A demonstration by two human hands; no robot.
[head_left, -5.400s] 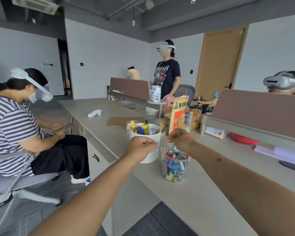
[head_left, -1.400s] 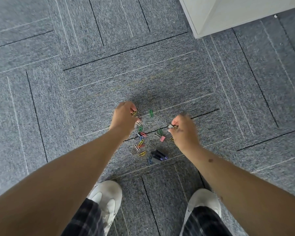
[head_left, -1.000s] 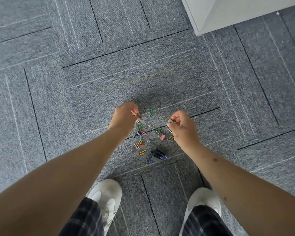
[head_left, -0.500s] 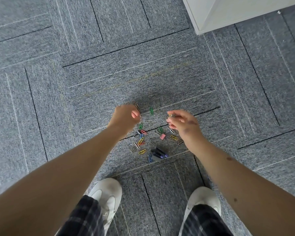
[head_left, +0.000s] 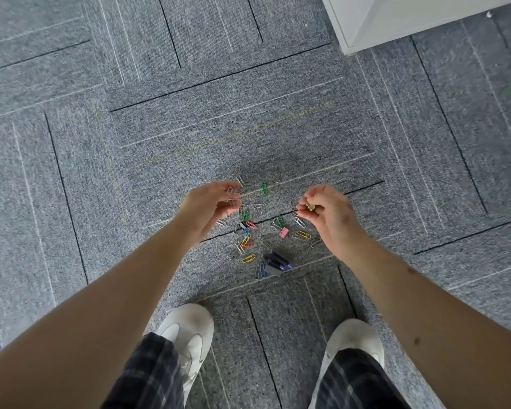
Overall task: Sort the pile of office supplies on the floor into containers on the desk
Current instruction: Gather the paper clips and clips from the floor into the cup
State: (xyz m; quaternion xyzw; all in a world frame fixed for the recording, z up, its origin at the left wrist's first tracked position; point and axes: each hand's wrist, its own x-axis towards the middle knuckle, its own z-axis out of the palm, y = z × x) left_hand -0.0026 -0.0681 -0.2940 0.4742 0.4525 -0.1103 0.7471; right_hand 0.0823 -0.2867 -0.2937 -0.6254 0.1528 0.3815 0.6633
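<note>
Two bare hands hover over a loose pile of coloured paper clips and binder clips [head_left: 257,231]. The pile lies on the grey carpet-tile floor [head_left: 189,128], spread across a dark seam between two tiles.

The left hand [head_left: 208,206] is above the pile's left edge. Its fingers curl in toward the thumb and pinch a silver wire paper clip [head_left: 230,191] at the fingertips. The right hand [head_left: 329,215] is above the pile's right edge, thumb and fingers pressed together round a small gold-coloured metal clip [head_left: 309,206]. What kind of clip it is cannot be told.

At the pile's far edge, between the two hands, a green paper clip [head_left: 264,188] lies alone on the carpet. Nearer the middle, a pink binder clip [head_left: 283,232] sits just beside a yellow paper clip [head_left: 303,234]. By the left wrist, a black binder clip [head_left: 242,225] touches a red paper clip [head_left: 250,224]. At the near edge, several dark blue binder clips [head_left: 278,262] are bunched together, with a second yellow paper clip [head_left: 248,258] just to their left.

Below the pile stand two white shoes, left [head_left: 189,329] and right [head_left: 354,338], under dark plaid trouser legs [head_left: 148,376]. A white furniture base [head_left: 396,19] stands on the carpet at the far right corner, well apart from the pile.
</note>
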